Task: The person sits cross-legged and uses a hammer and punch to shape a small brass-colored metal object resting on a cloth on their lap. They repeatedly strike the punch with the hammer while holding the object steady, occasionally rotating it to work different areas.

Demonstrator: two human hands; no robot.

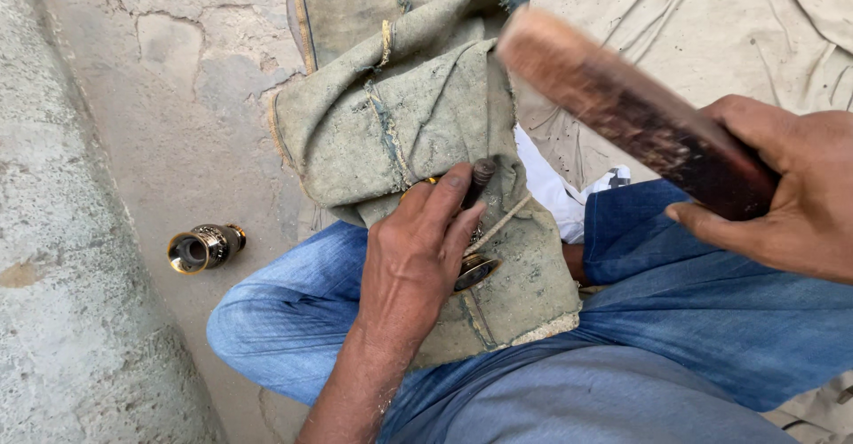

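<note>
My left hand (418, 257) presses down on a worn grey-green denim cloth (400, 106) spread over my lap. Its fingers grip a thin dark metal punch (481, 177), standing tilted against a brass piece (475, 272) that peeks out under the hand. My right hand (786, 191) is raised at the right and is shut on a dark wooden block (631, 111), blurred, with its far end above the cloth and the punch. I sit cross-legged in blue jeans (293, 311).
A small brass and dark cylindrical part (204, 247) lies on the cracked concrete floor (178, 80) to the left. A rough concrete kerb (62, 275) runs along the left edge. A pale dusty sheet (711, 26) covers the ground at the upper right.
</note>
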